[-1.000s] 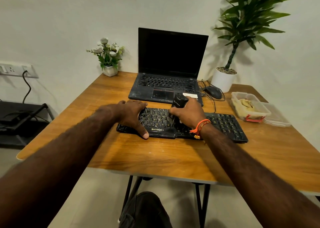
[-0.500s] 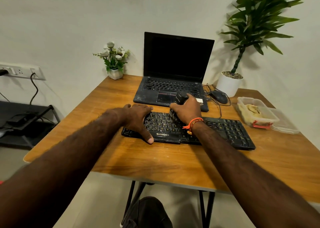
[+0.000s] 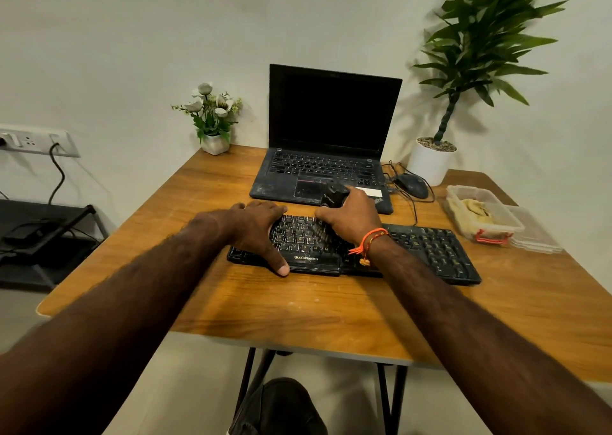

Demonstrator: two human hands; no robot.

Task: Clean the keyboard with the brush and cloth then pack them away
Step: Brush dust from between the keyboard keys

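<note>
Black keyboard (image 3: pixel 430 252): left hand (image 3: pixel 256 227) pressing flat, steadying; right hand (image 3: pixel 351 217) gripping brush (image 3: pixel 334 198), sweeping keys. Next: cloth (image 3: pixel 477 211).

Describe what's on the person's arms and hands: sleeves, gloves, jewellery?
Both forearms are bare, with no sleeves in view and no gloves. The left hand shows no watch, ring or band. The right hand has an orange thread bracelet round the wrist, with loose ends and a small gold-coloured charm hanging from it.
</note>
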